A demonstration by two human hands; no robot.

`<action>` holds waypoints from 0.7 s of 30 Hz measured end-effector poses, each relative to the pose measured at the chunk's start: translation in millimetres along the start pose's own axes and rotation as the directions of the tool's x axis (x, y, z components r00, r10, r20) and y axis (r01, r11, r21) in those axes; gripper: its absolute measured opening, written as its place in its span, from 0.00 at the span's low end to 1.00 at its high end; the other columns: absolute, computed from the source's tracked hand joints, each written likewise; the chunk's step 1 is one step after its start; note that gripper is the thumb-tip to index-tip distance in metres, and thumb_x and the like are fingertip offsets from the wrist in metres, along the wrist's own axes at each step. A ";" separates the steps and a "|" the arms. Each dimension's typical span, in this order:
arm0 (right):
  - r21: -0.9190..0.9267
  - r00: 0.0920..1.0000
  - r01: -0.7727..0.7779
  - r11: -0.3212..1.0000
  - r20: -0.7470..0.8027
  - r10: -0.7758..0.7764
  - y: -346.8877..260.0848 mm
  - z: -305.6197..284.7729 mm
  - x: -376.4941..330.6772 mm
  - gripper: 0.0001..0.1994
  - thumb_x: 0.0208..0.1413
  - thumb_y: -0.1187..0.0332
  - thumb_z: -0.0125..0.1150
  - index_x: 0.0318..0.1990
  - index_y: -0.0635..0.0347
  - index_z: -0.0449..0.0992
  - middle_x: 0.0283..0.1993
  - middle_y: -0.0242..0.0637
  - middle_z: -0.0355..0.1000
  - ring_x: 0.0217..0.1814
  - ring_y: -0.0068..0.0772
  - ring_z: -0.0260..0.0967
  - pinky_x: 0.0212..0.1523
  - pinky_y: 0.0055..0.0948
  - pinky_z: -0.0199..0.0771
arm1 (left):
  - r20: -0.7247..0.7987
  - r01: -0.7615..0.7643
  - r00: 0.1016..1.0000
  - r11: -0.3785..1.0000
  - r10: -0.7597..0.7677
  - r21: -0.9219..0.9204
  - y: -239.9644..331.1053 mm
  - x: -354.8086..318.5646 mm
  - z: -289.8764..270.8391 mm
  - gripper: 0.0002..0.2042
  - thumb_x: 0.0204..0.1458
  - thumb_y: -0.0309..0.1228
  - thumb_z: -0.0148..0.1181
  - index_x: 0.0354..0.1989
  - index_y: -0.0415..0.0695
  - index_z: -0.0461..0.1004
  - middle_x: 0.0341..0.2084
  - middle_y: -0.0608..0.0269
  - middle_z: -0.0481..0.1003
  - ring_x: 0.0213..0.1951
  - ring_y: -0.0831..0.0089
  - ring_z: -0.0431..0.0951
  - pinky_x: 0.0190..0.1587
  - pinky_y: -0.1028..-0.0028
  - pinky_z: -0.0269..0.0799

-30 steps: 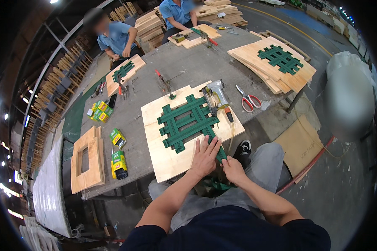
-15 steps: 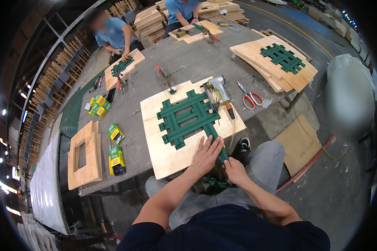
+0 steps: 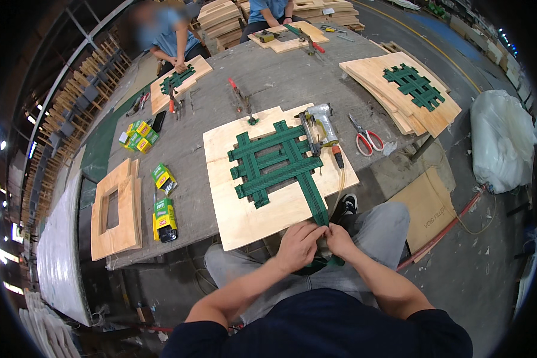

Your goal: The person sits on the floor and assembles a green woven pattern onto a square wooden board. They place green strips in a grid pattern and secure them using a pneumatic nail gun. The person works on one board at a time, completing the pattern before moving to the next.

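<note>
A green webbing strap [image 3: 311, 194] runs off the near edge of a wooden panel [image 3: 235, 225] toward my lap. My left hand [image 3: 298, 246] is closed on this strap just past the edge. Right beside it, my right hand [image 3: 340, 240] grips the same strap, whose loose length hangs below. Green straps cross in a woven grid [image 3: 271, 164] over the opening in the panel. A staple gun [image 3: 324, 124] with an orange hose fitting lies on the panel's right side. Red-handled scissors [image 3: 367, 140] rest on the table to the right of it.
Pliers [image 3: 238, 95] lie beyond the panel. Green-and-yellow boxes [image 3: 165, 219] and a wooden frame [image 3: 130, 209] are at left. A stack of panels [image 3: 394, 89] stands at right. Two people in blue work across the table [image 3: 292, 77]. A plastic-wrapped bundle [image 3: 501, 140] sits right.
My left hand has come off the panel, where it lay flat on the strap, and now grips the strap beside my right hand. The view has shifted slightly.
</note>
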State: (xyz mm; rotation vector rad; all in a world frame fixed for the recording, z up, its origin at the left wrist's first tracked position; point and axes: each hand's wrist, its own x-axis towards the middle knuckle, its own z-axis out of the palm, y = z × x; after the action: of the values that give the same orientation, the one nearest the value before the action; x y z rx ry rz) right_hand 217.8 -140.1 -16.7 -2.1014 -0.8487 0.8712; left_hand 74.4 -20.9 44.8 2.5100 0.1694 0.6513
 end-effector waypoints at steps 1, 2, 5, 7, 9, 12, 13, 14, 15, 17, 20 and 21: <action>-0.010 1.000 -0.012 1.000 0.026 0.012 -2.4 -1.2 0.4 0.17 0.71 0.60 0.47 0.38 0.66 0.75 0.36 0.56 0.77 0.45 0.64 0.75 0.46 0.54 0.72 | -0.032 0.166 0.985 0.980 -0.171 -0.111 6.9 -13.4 6.6 0.19 0.51 0.21 0.60 0.54 0.41 0.77 0.44 0.54 0.79 0.48 0.51 0.78 0.55 0.58 0.72; 0.004 0.999 -0.017 1.000 0.028 0.016 -6.4 -2.3 1.0 0.17 0.72 0.61 0.47 0.39 0.65 0.75 0.36 0.56 0.77 0.44 0.64 0.75 0.46 0.54 0.72 | -0.033 0.382 0.922 0.920 -0.386 -0.091 8.1 -18.2 13.7 0.13 0.59 0.26 0.60 0.52 0.37 0.77 0.40 0.57 0.80 0.42 0.61 0.80 0.48 0.66 0.73; -0.072 0.999 -0.024 0.997 0.044 0.027 -15.0 -4.0 4.9 0.15 0.71 0.64 0.47 0.40 0.67 0.76 0.36 0.54 0.77 0.42 0.58 0.76 0.45 0.47 0.72 | 0.147 0.573 0.680 0.395 -0.719 -0.718 -17.2 -13.2 54.3 0.13 0.66 0.33 0.59 0.50 0.34 0.77 0.41 0.62 0.80 0.41 0.74 0.77 0.46 0.73 0.72; -0.072 1.000 -0.002 0.997 -0.006 0.001 -6.7 -1.0 6.5 0.16 0.71 0.61 0.48 0.41 0.67 0.76 0.39 0.58 0.77 0.47 0.64 0.75 0.48 0.52 0.72 | 0.188 0.507 0.728 0.334 -0.659 -0.795 -28.5 -1.2 76.4 0.17 0.69 0.38 0.56 0.50 0.33 0.77 0.40 0.67 0.79 0.42 0.83 0.73 0.46 0.77 0.71; -0.059 1.000 0.004 0.998 -0.014 -0.005 -4.5 -1.4 9.5 0.17 0.70 0.60 0.48 0.41 0.68 0.76 0.41 0.61 0.77 0.49 0.67 0.74 0.50 0.55 0.72 | 0.319 0.565 0.693 0.211 -0.646 -0.798 -34.0 8.9 83.9 0.18 0.69 0.39 0.55 0.52 0.33 0.78 0.41 0.66 0.79 0.43 0.82 0.74 0.48 0.77 0.72; -0.041 0.999 -0.005 0.999 0.034 0.006 -9.2 -4.6 11.4 0.17 0.70 0.60 0.48 0.43 0.68 0.76 0.43 0.63 0.76 0.51 0.68 0.73 0.50 0.55 0.72 | 0.249 0.554 0.774 0.433 -0.582 -0.711 -34.1 15.9 84.4 0.19 0.71 0.38 0.49 0.57 0.37 0.78 0.49 0.56 0.81 0.52 0.72 0.78 0.59 0.73 0.69; -0.069 0.999 -0.015 0.998 0.038 0.018 -7.1 -5.0 11.9 0.17 0.70 0.60 0.48 0.43 0.69 0.76 0.43 0.63 0.76 0.51 0.68 0.73 0.51 0.55 0.72 | 0.165 0.477 0.828 0.519 -0.536 -0.710 -31.0 17.6 83.8 0.19 0.71 0.38 0.48 0.58 0.37 0.77 0.51 0.54 0.81 0.54 0.70 0.78 0.61 0.72 0.68; -0.097 0.999 -0.026 0.995 0.043 0.030 -4.8 -6.4 12.4 0.18 0.70 0.60 0.48 0.43 0.69 0.76 0.43 0.64 0.76 0.51 0.68 0.73 0.51 0.55 0.72 | 0.214 0.507 0.824 0.515 -0.524 -0.691 -30.2 19.6 81.9 0.19 0.71 0.37 0.45 0.59 0.39 0.77 0.52 0.52 0.80 0.56 0.65 0.78 0.63 0.70 0.66; -0.128 0.998 -0.020 0.992 0.056 0.027 -6.2 -5.9 14.8 0.18 0.70 0.61 0.48 0.43 0.69 0.76 0.44 0.64 0.76 0.51 0.68 0.73 0.51 0.56 0.72 | 0.168 0.479 0.844 0.575 -0.509 -0.664 -33.9 18.2 82.4 0.20 0.71 0.39 0.45 0.60 0.41 0.77 0.51 0.50 0.80 0.55 0.61 0.79 0.61 0.68 0.68; -0.222 0.994 0.046 0.974 0.104 -0.023 -4.8 -11.6 18.6 0.18 0.69 0.60 0.49 0.42 0.71 0.75 0.43 0.65 0.76 0.51 0.68 0.73 0.51 0.55 0.72 | 0.058 0.409 0.878 0.682 -0.475 -0.606 -40.0 16.8 90.6 0.20 0.71 0.42 0.45 0.60 0.45 0.77 0.49 0.46 0.81 0.52 0.54 0.80 0.57 0.65 0.71; -0.399 0.971 0.127 0.908 0.236 -0.032 -24.4 -38.2 23.9 0.18 0.66 0.58 0.52 0.40 0.69 0.77 0.43 0.61 0.77 0.50 0.64 0.75 0.51 0.53 0.74 | 0.024 0.460 0.847 0.709 -0.532 -0.535 -42.5 13.7 96.6 0.20 0.70 0.44 0.46 0.55 0.46 0.79 0.43 0.42 0.80 0.48 0.44 0.79 0.52 0.57 0.74; -0.504 0.941 0.197 0.841 0.338 -0.018 -36.4 -55.9 30.0 0.16 0.65 0.59 0.53 0.41 0.64 0.80 0.44 0.57 0.78 0.51 0.60 0.76 0.52 0.52 0.74 | 0.021 0.463 0.840 0.695 -0.542 -0.551 -43.3 13.4 97.9 0.19 0.70 0.44 0.46 0.54 0.46 0.79 0.42 0.42 0.80 0.48 0.43 0.80 0.51 0.57 0.74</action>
State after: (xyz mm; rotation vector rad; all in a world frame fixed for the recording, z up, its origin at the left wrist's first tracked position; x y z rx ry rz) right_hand 267.1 -116.7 32.1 -2.3750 -1.5187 1.0189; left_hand 133.9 -26.7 -45.0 1.7505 0.6209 0.5456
